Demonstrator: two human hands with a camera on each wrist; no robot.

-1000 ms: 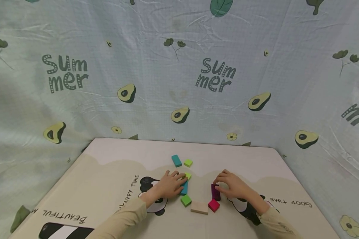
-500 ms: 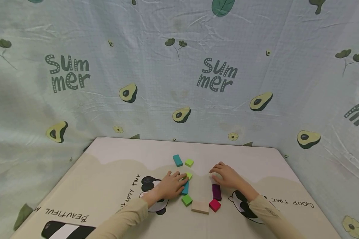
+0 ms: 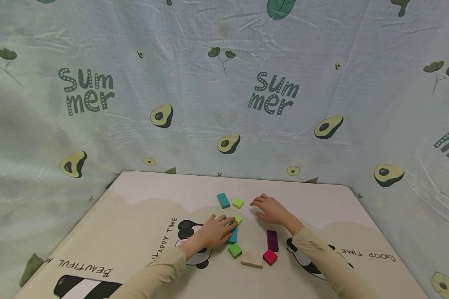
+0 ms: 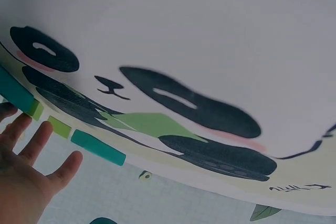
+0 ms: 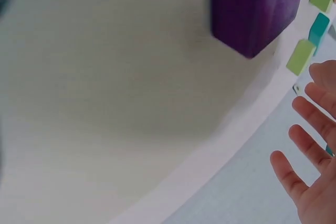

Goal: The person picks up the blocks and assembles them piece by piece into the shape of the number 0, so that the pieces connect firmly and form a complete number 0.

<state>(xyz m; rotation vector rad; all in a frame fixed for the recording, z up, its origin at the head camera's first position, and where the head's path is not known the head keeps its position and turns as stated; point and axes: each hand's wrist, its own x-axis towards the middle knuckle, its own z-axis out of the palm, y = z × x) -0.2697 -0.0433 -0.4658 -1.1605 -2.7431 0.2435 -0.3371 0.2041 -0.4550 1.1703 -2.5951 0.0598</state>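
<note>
My left hand [image 3: 211,232] rests with spread fingers at a blue block [image 3: 233,236] and a yellow-green block [image 3: 237,220], partly covering both. My right hand [image 3: 272,209] hovers over the table with nothing in it, fingers loosely extended. It is nearest to another yellow-green block [image 3: 238,203], off to its left, beside a teal block [image 3: 223,200]. Nearer to me stand a purple block [image 3: 272,241], a red block [image 3: 270,257], a plain wooden block [image 3: 252,260] and a green block [image 3: 235,250], together forming a U shape. The purple block [image 5: 254,9] looms large in the right wrist view.
The table [image 3: 149,187] has a printed cover with panda drawings and lettering. Behind it hangs a pale curtain [image 3: 194,104] with avocado prints, close to the table's far edge.
My right hand has left the purple block and moved away from me and to the left, towards the far yellow-green block. The left hand stays at the blue block.
</note>
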